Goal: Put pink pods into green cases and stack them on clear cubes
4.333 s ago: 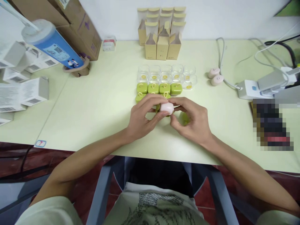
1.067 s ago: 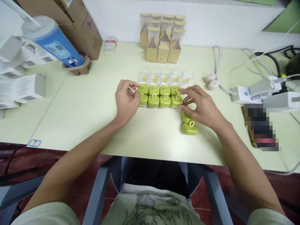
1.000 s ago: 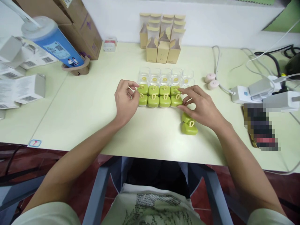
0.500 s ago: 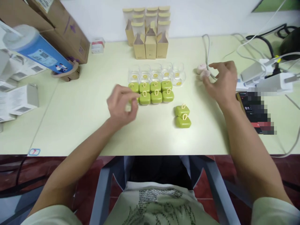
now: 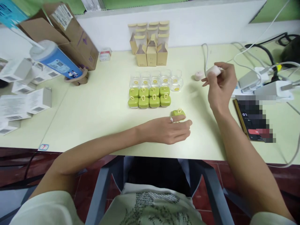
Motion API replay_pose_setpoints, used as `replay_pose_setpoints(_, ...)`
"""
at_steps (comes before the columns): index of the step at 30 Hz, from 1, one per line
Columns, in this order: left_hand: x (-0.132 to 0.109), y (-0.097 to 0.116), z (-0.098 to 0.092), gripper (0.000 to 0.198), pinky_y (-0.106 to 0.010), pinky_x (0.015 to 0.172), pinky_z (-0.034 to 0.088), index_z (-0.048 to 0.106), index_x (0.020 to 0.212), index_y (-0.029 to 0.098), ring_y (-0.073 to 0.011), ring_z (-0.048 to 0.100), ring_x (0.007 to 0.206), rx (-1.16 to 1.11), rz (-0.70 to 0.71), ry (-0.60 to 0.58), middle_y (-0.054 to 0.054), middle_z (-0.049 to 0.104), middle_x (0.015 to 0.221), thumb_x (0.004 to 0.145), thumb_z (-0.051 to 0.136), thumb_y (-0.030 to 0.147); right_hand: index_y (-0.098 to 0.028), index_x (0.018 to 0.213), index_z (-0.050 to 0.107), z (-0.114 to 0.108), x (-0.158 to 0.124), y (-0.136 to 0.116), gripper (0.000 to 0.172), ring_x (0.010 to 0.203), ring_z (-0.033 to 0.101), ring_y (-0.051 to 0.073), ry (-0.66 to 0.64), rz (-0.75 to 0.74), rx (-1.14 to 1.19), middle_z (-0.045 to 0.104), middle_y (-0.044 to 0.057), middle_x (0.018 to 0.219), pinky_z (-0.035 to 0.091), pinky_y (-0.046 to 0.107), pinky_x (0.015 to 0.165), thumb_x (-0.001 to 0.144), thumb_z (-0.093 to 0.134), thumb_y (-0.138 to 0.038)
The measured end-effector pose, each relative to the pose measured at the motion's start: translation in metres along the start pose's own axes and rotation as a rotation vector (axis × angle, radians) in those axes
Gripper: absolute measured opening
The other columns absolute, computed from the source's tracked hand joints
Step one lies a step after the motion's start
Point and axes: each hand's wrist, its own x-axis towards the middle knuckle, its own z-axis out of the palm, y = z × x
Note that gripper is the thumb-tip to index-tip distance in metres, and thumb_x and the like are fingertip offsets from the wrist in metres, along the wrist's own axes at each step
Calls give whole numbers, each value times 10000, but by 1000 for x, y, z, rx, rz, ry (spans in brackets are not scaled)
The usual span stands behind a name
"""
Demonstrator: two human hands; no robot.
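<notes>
My right hand (image 5: 220, 86) is raised over the table's right side, fingers closed on a small pink case (image 5: 213, 70). A second pink case (image 5: 198, 75) lies on the table just left of it. My left hand (image 5: 167, 129) reaches across to the middle front, and its fingers curl over the nearer of two loose green cases, hiding it. The other loose green case (image 5: 178, 113) shows just behind the fingers. Two neat rows of green cases with yellow loops (image 5: 149, 97) sit in the middle, with clear plastic boxes (image 5: 155, 79) lined up behind them.
Tan cardboard boxes (image 5: 150, 47) stand at the back wall. A blue tube (image 5: 55, 60) and brown carton (image 5: 70, 34) are at the left, with white printed boxes (image 5: 25, 100). Cables and a power strip (image 5: 269, 82) crowd the right, beside a blurred dark device (image 5: 254, 120).
My right hand has left the green rows, reached right and lifted a pink case. My left hand has swung from the rows' left end to the two loose green cases.
</notes>
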Motion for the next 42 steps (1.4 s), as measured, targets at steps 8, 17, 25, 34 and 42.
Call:
replay_pose_setpoints(8, -82, -8, -7, 678, -425, 1003, 758, 578, 1835, 294, -293, 857, 1231, -304, -704, 376, -152, 853, 1410, 1221, 773, 504, -347, 1507, 768, 30, -25, -48, 644, 1328, 823, 359, -18, -24, 579, 837, 119, 1441, 765, 559, 1054, 1049, 888, -783)
replay_pose_setpoints(17, -101, -4, -5, 742, -434, 1035, 731, 534, 1885, 401, -296, 816, 1218, -263, -808, 444, -115, 792, 1416, 1212, 750, 627, -294, 1333, 916, 57, -52, -80, 476, 1199, 878, 295, -200, -97, 900, 904, 97, 1336, 771, 498, 1101, 973, 1068, -566)
replay_pose_setpoints(25, -101, 3, -5, 693, -445, 1027, 764, 571, 1847, 370, -298, 855, 1185, -209, -776, 410, -126, 839, 1378, 1228, 706, 652, -429, 1321, 983, 58, -51, -80, 353, 1269, 853, 303, -214, -147, 881, 916, 63, 1347, 768, 523, 1083, 989, 1060, -518)
replay_pose_setpoints(34, -92, 9, -5, 628, -399, 914, 790, 734, 1619, 325, -262, 909, 1031, -180, -801, 538, -72, 921, 1241, 1103, 926, 628, -404, 1279, 986, 63, -58, -90, 324, 1170, 845, 276, -179, -128, 882, 901, 61, 1266, 770, 466, 997, 993, 1061, -537)
replay_pose_setpoints(42, -90, 20, 5, 624, -433, 845, 765, 751, 1324, 317, -265, 877, 970, -133, -976, 550, -44, 861, 1130, 984, 982, 786, -396, 1520, 911, 57, -62, -97, 519, 1297, 836, 311, -376, -26, 943, 842, 89, 1467, 797, 509, 1062, 1042, 996, -579)
